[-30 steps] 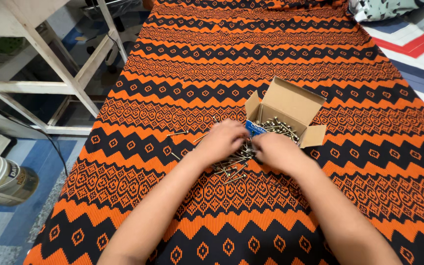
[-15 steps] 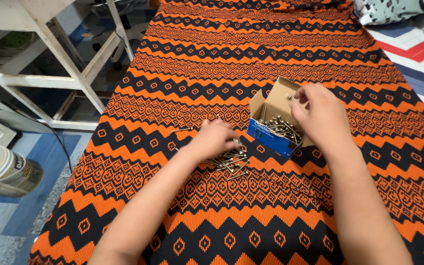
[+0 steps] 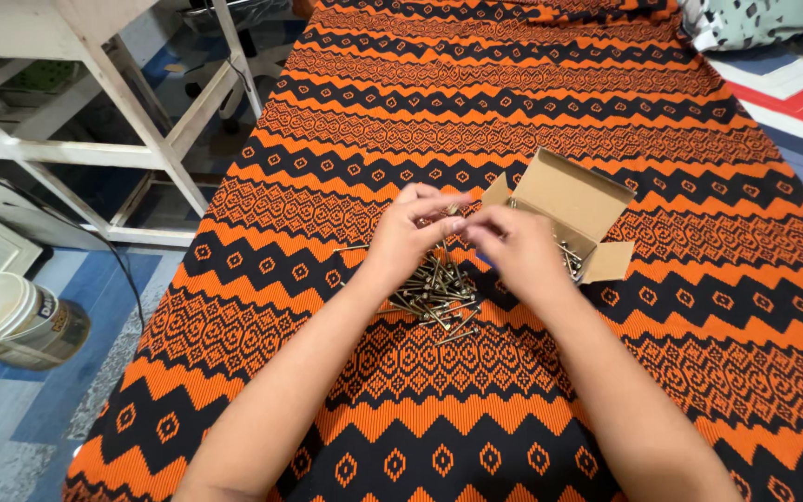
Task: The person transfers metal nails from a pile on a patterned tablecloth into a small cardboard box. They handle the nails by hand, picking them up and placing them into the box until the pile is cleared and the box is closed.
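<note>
Orange cloth (image 3: pixel 532 112): right hand (image 3: pixel 518 251) rejoined left hand (image 3: pixel 411 237).

Counting what is lying on the patterned cloth

Two hands, the left hand (image 3: pixel 408 240) and the right hand (image 3: pixel 518 253), are showing over one orange and black cloth (image 3: pixel 513 112). One open cardboard box (image 3: pixel 569 200) is sitting there, one heap of screws (image 3: pixel 439 296) is lying too tangled to count, one stray screw (image 3: pixel 350 248) is lying apart, and one white bucket (image 3: pixel 11 321) is standing on the floor.
</note>
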